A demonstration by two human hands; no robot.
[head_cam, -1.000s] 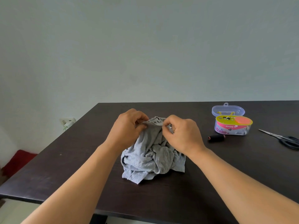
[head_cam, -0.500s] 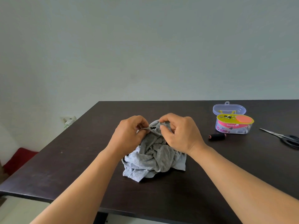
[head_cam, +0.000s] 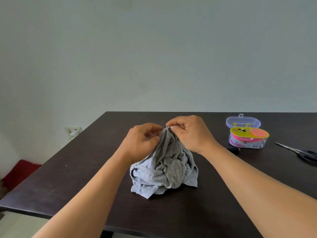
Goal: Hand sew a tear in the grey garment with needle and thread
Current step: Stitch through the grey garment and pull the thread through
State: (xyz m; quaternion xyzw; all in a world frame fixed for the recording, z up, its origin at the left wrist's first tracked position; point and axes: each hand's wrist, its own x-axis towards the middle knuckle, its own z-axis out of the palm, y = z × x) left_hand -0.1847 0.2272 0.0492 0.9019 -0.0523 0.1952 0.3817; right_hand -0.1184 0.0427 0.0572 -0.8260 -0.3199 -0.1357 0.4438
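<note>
The grey garment (head_cam: pixel 169 170) lies crumpled on the dark table (head_cam: pixel 68 182), its top pulled up into a peak. My left hand (head_cam: pixel 140 143) pinches the cloth at the left of that peak. My right hand (head_cam: pixel 190 133) pinches the top edge just to the right of it, fingers curled. An open sewing kit box (head_cam: pixel 248 138) with a yellow tray stands at the right. A dark thread spool (head_cam: pixel 234 150) lies in front of it, partly hidden by my right wrist. No needle or tear shows.
Black-handled scissors (head_cam: pixel 301 153) lie at the far right edge of the view. The table's left edge runs diagonally; a wall socket (head_cam: pixel 74 132) and something red (head_cam: pixel 18 174) sit beyond it on the left.
Both hands have lifted the top of the garment higher, so the cloth now hangs in a taller peak. My right hand moved up and slightly left along the edge.
</note>
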